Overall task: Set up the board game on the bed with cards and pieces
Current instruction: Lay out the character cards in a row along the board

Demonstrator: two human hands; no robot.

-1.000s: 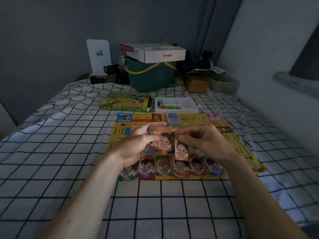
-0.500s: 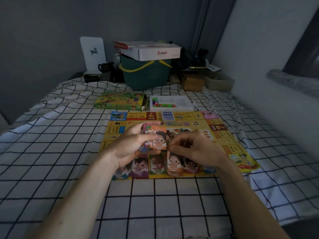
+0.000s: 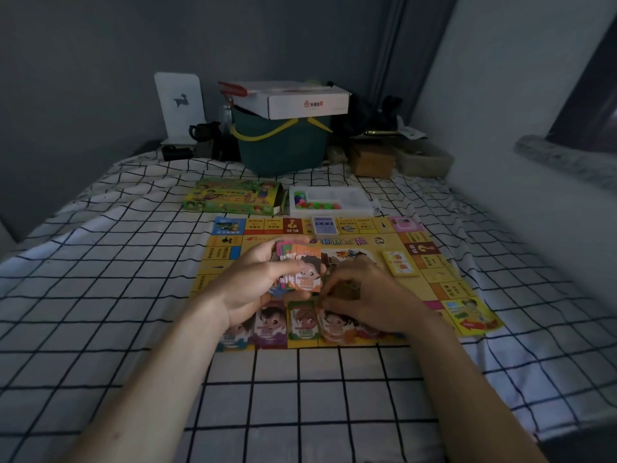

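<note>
Checked bedsheet point(image 3: 100, 295), yellow game board point(image 3: 434, 282), left hand point(image 3: 253, 282) gripping card stack point(image 3: 302, 267), right hand point(image 3: 364, 295) pinching card point(image 3: 334, 324)

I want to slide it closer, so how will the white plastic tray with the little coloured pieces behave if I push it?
The white plastic tray looks shallow and light, so it should slide, perhaps snagging on the checked bedsheet. Its small coloured pieces lie loose and will probably shift.

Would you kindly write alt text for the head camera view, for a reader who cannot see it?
Above a yellow square game board on a black-and-white checked bedsheet, the left hand holds a fanned stack of colourful paper game notes. The right hand rests on a row of notes along the board's near edge.
</note>
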